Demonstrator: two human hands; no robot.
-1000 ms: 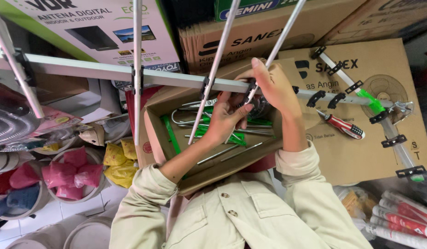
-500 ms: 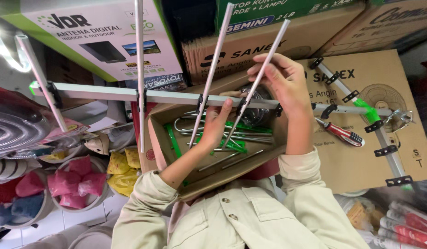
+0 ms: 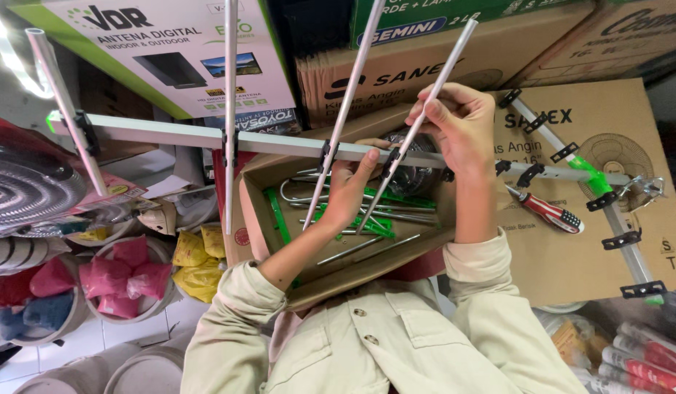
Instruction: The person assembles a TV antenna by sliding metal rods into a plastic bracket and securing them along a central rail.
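**Hands fitting a rod onto an antenna boom**

A long grey aluminium antenna boom (image 3: pixel 177 136) runs across the frame from the left edge toward the right, with black clips spaced along it and thin metal rods crossing it. Behind it, at the right of the frame, lies a large flat brown cardboard carton (image 3: pixel 571 241) with a red-handled screwdriver (image 3: pixel 546 211) resting on it. At centre, below the boom, an open cardboard box (image 3: pixel 269 241) holds loose metal rods and green plastic parts (image 3: pixel 374 219).

In the lower left sit white tubs with pink and yellow packets (image 3: pixel 133 273).

The right hand (image 3: pixel 462 128), in the upper centre-right, is closed around a thin aluminium rod (image 3: pixel 433 95) that slants from the upper centre down through a black clip (image 3: pixel 390 162) on the boom. The left hand (image 3: pixel 349 193), at centre just under the boom, has its thumb pressed against the boom near that clip; its fingers are hidden behind, so their grip cannot be told.
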